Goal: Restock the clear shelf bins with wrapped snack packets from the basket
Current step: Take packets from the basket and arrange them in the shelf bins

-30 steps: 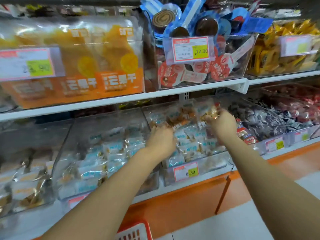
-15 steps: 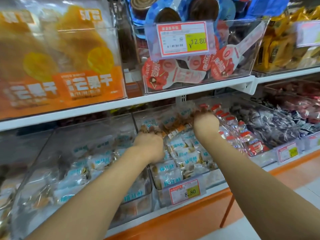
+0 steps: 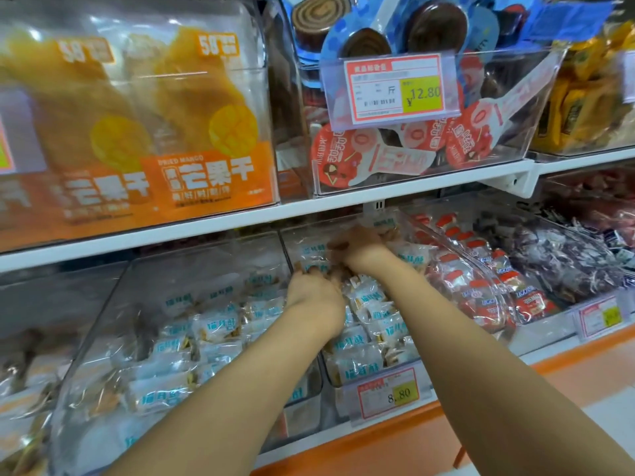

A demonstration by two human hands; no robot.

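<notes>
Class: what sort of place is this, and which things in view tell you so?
Probably a shop's snack aisle: white shelves hold clear bins heaped with wrapped snack packets, and price tags hang on the bin fronts.

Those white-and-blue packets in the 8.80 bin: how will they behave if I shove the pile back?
Probably light and crushable: the packets are small, puffy film pillows. Likely slippery: their glossy wrappers lie loosely heaped at odd angles, so a shove should slide them over one another.
</notes>
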